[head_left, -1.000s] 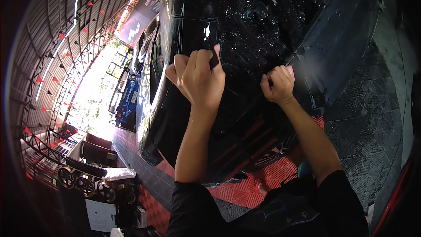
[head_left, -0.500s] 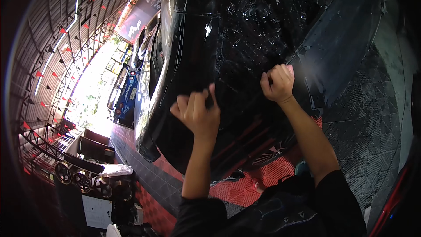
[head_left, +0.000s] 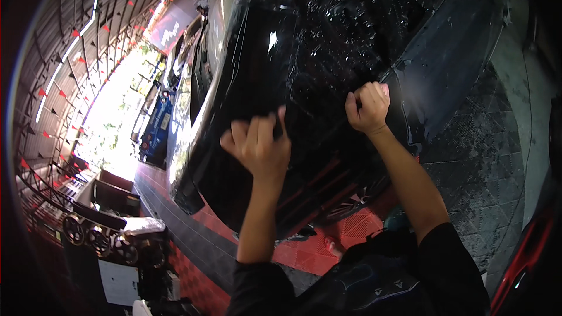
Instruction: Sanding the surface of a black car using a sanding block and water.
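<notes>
A glossy black car panel (head_left: 333, 35), beaded with water, fills the middle of the view, with a smooth grey-blue section (head_left: 445, 82) to its right. My left hand (head_left: 257, 143) is low on the black panel, fingers bent and thumb raised; a small dark shape behind the fingertips is too hidden to name. My right hand (head_left: 369, 105) is curled at the seam between the black panel and the grey-blue section, its fingertips against the surface; whatever it grips is hidden.
Red and dark floor tiles (head_left: 474, 169) surround the car. Several wheels (head_left: 96, 240) and boxy items are at lower left. A blue vehicle (head_left: 155, 131) stands beyond, under a roof with red pennants. A red glossy edge (head_left: 527, 263) shows at lower right.
My left hand has moved down the panel from higher up near the seam. My right hand stays curled at about the same place. The view has shifted slightly.
</notes>
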Demonstrator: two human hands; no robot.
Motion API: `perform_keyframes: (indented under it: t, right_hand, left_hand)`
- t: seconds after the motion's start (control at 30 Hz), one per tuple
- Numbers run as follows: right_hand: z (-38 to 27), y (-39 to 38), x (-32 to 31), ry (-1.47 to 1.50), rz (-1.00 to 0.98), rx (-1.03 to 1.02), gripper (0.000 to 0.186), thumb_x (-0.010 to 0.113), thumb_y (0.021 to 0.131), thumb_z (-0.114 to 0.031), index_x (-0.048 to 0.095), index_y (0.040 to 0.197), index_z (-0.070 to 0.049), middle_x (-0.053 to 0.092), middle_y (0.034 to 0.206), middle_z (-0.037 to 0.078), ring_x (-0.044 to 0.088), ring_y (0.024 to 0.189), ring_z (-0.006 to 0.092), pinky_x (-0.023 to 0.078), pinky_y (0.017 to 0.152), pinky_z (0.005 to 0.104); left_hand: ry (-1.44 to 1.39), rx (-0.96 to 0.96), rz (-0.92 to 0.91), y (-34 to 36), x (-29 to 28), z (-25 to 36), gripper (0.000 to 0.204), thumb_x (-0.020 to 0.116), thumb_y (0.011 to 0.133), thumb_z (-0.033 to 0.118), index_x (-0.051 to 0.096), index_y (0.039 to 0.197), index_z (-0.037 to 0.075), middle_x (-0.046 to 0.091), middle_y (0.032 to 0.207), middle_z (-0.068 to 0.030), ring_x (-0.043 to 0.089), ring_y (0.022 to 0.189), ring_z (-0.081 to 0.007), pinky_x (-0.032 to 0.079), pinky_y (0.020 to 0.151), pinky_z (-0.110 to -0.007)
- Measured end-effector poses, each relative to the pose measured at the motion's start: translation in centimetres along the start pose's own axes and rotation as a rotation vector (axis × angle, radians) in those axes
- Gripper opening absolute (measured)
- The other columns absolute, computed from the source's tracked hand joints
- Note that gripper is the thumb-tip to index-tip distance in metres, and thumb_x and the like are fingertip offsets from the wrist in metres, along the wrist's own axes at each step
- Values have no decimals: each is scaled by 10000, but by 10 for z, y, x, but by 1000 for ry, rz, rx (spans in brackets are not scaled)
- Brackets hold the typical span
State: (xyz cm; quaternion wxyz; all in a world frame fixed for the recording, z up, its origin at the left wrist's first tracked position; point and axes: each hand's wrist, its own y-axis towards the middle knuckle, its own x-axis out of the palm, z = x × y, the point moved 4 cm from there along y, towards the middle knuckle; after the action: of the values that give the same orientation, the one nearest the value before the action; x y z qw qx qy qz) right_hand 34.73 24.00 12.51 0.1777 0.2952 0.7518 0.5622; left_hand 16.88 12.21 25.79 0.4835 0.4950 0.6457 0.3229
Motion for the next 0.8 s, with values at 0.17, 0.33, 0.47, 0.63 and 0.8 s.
perform_keyframes:
  t: [0.17, 0.33, 0.47, 0.63, 0.8]
  right_hand:
    - [6, 1, -3, -32, -11, -16, 210, 720, 744, -81, 518, 706, -122, 488, 682, 41, 495, 616, 251, 348, 642, 384]
    - [3, 2, 2, -28, 4, -13, 210, 720, 748, -81, 518, 709, -123, 487, 685, 42, 492, 619, 252, 351, 648, 385]
    - [-3, 1, -1, -10, -19, -11, 209, 723, 744, -78, 520, 714, -121, 484, 684, 44, 493, 621, 252, 351, 650, 387]
    - [3, -5, -1, 2, -10, -3, 213, 725, 733, -74, 519, 709, -123, 480, 684, 40, 491, 619, 248, 347, 642, 390]
    - [3, 1, -2, 2, 0, -22, 209, 730, 727, -89, 525, 706, -124, 472, 681, 34, 477, 608, 234, 337, 638, 382]
  left_hand:
    - [-92, -6, -2, 32, 5, 8, 295, 869, 803, 237, 614, 697, 135, 622, 677, 27, 528, 675, -221, 336, 769, -390]
    - [-54, 4, 12, 27, 12, 3, 310, 829, 839, 264, 593, 682, 140, 577, 643, 10, 520, 687, -225, 333, 745, -396]
    - [-112, 84, 30, 62, 18, 14, 286, 808, 854, 291, 606, 703, 155, 584, 662, 9, 522, 683, -231, 334, 738, -404]
    - [-75, -22, 37, 38, 22, 5, 254, 820, 847, 284, 635, 733, 153, 628, 695, 22, 540, 698, -230, 337, 756, -401]
    - [-82, 82, 59, 89, 24, 17, 290, 757, 887, 319, 591, 723, 148, 592, 677, -5, 539, 728, -255, 354, 763, -425]
